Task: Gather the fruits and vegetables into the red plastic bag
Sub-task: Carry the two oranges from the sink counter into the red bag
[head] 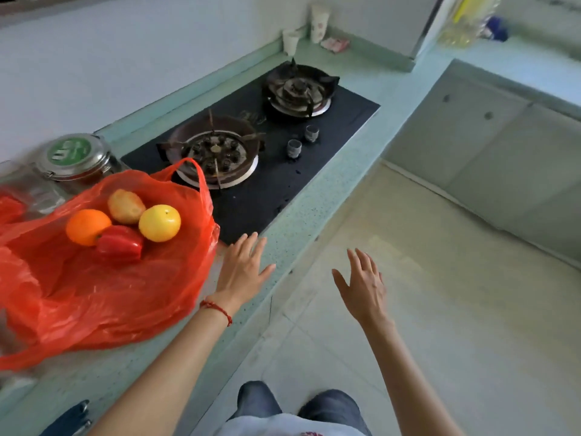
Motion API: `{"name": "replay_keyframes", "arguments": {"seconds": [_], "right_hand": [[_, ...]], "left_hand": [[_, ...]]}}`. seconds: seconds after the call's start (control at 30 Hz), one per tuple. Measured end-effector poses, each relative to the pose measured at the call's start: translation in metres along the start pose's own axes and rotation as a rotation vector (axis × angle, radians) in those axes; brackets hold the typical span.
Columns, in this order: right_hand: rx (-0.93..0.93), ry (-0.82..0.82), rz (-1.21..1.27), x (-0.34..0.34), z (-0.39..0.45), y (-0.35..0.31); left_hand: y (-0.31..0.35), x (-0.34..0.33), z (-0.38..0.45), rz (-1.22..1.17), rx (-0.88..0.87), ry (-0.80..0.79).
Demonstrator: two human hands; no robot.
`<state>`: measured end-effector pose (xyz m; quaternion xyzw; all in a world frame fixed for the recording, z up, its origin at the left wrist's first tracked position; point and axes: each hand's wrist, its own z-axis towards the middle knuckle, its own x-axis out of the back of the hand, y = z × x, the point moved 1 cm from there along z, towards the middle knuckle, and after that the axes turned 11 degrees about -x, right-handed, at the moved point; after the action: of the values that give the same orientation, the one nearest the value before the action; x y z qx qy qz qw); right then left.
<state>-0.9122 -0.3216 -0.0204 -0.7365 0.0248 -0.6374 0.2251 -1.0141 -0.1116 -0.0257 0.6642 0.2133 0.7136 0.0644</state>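
Observation:
A red plastic bag (94, 294) lies spread out on the green counter (283, 237) at the left. On top of it rest an orange (86, 226), a brownish potato (125, 205), a yellow round fruit (159, 223) and a red bell pepper (121, 243), all bunched together. My left hand (242, 272) hovers flat and open just right of the bag, near the counter's front edge. My right hand (361, 284) is open with spread fingers, out over the floor, away from the counter.
A black two-burner gas hob (283, 171) lies behind the bag, one bag handle draped over its near burner. A glass jar with a green-labelled lid (70, 155) stands at the back left. Paper cups (319, 22) sit in the far corner. Grey cabinets (487, 152) line the right.

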Motion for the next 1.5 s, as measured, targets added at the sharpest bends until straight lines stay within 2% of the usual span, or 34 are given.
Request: {"name": "replay_keyframes", "arguments": {"seconds": [0.3, 0.43, 0.73, 1.13, 1.5], "right_hand": [[-0.306, 0.137, 0.008, 0.045, -0.032, 0.126], [-0.447, 0.187, -0.011, 0.063, -0.053, 0.184], [-0.743, 0.355, 0.047, 0.109, -0.117, 0.303], [-0.995, 0.424, 0.132, 0.142, -0.156, 0.376], [-1.077, 0.445, 0.13, 0.178, -0.087, 0.44]], "left_hand": [[0.123, -0.047, 0.061, 0.006, -0.272, -0.162], [0.187, -0.075, 0.083, 0.028, -0.434, -0.182], [0.338, -0.132, 0.098, -0.004, -0.73, -0.281], [0.448, -0.17, 0.114, -0.04, -0.977, -0.38], [0.523, -0.21, 0.203, -0.054, -1.101, -0.396]]}}
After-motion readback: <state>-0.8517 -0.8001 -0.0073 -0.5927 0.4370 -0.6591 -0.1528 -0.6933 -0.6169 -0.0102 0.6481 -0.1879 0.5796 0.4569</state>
